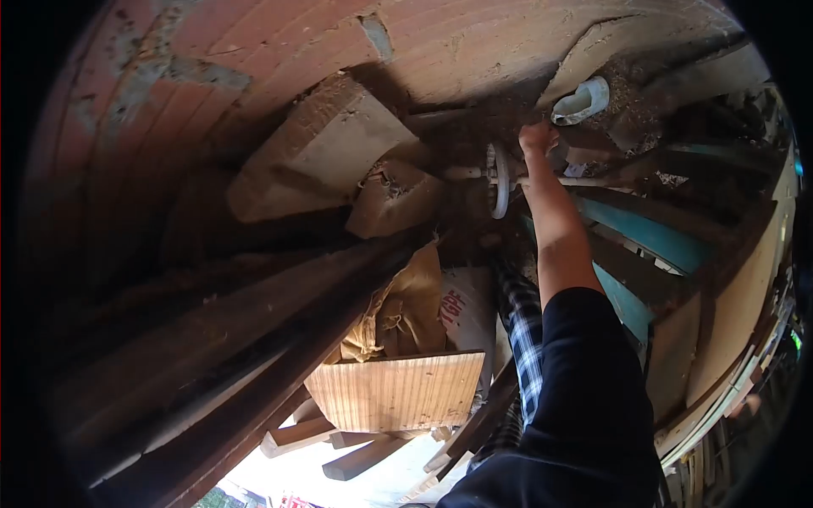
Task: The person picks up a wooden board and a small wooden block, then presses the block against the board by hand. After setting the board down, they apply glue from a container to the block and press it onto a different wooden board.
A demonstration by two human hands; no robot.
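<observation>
A rough woodworking shed: brick wall (pixel 254 51), stacked timber planks (pixel 212 339), sawdust, and a wheeled machine shaft (pixel 500 179).

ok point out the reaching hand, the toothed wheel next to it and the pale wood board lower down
right hand (pixel 539 137), head view, on the back of the closed fist
toothed wheel (pixel 500 179), head view, on its rim facing the camera
pale wood board (pixel 398 391), head view, on the middle of its grained face

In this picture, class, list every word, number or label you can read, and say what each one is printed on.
Red print on the white sack: a few characters, too blurred and skewed to read.
Red marks at the bottom edge, on the bright ground: too small to read.
Nothing readable on the boards, the brick wall, or near the right hand.
</observation>
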